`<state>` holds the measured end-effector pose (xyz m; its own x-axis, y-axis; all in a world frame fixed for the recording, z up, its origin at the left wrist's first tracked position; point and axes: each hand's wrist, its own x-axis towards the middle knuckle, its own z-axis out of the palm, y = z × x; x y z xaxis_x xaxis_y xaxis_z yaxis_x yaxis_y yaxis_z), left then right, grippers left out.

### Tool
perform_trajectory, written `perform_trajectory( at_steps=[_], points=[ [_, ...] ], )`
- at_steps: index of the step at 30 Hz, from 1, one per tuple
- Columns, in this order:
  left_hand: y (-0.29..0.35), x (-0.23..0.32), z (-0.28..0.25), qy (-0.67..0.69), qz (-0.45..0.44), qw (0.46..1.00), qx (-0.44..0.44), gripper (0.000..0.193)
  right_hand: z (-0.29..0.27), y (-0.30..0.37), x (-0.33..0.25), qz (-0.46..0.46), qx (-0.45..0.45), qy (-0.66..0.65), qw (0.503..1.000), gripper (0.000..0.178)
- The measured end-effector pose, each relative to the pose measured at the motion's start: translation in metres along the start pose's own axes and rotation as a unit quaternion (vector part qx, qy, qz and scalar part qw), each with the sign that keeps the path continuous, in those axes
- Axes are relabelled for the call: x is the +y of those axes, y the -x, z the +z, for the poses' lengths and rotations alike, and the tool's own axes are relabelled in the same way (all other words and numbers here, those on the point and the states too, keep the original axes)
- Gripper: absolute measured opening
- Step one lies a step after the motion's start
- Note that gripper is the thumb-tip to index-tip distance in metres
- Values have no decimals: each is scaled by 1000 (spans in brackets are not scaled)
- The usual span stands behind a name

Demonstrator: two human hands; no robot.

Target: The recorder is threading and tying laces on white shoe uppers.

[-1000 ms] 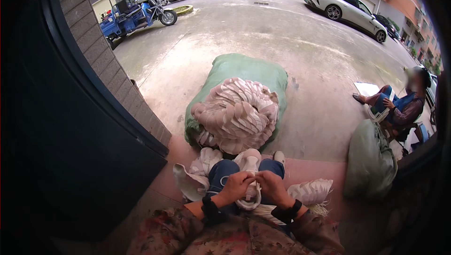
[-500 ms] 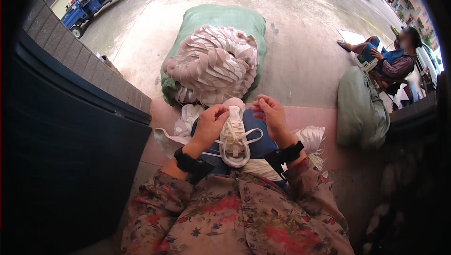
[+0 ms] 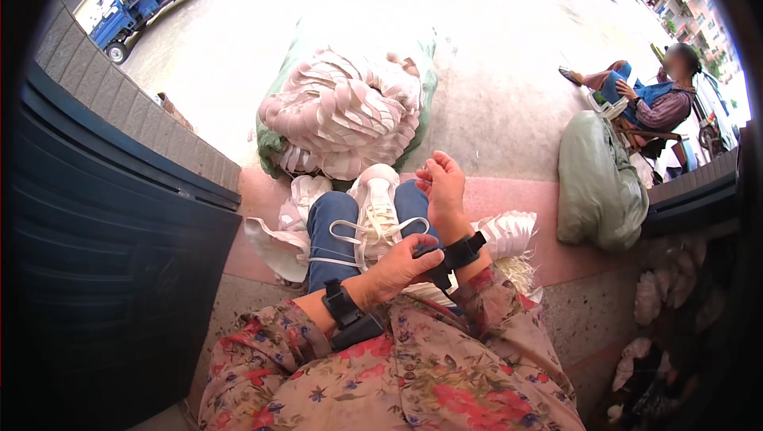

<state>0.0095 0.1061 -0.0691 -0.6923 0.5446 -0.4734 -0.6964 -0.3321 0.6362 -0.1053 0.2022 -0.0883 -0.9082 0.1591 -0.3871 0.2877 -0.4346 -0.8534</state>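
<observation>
One pink floor strip (image 3: 509, 195), blue door (image 3: 127, 256); shoe (image 3: 377, 197) between knees (image 3: 324, 220); left grip (image 3: 397, 268) at wristband (image 3: 465, 251), hold unclear; right grip (image 3: 446, 186) half-curled, empty.

Left head-worn fisheye, pitched down and forward over floral-print shirt (image 3: 350, 383); lace-up sneaker (image 3: 377, 199) close, blue cargo tricycle (image 3: 147, 3) far, upper left

From my remote seat I saw my left hand (image 3: 397, 274) leave the shoe (image 3: 373, 193) and cross to the black wristband (image 3: 465, 250) on my right arm, covering the shoe's heel. My right hand (image 3: 445, 189) turned its palm upward. The lace (image 3: 380, 232) now showed loops on both sides. The pavement (image 3: 509, 89) grew brighter.
</observation>
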Motion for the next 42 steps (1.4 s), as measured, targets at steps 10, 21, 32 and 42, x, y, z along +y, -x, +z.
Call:
perform_trajectory(
  at_steps=[10, 21, 32, 42],
  points=[
    [-4, -11, -3, 65, -29, 997, -23, 37, 8, 10, -12, -489, -41, 380, 784, 18],
    [0, -17, -6, 80, -4, 996, -35, 34, 17, 18, -17, -613, -141, 429, 648, 20],
    [11, -13, -21, -88, 20, 995, -34, 51, -3, 23, 15, 105, -175, 52, 977, 19],
    [99, 24, -218, -429, 243, 694, 525, 24, -76, 59, 9, -109, -236, 470, 844, 16]
  ],
)
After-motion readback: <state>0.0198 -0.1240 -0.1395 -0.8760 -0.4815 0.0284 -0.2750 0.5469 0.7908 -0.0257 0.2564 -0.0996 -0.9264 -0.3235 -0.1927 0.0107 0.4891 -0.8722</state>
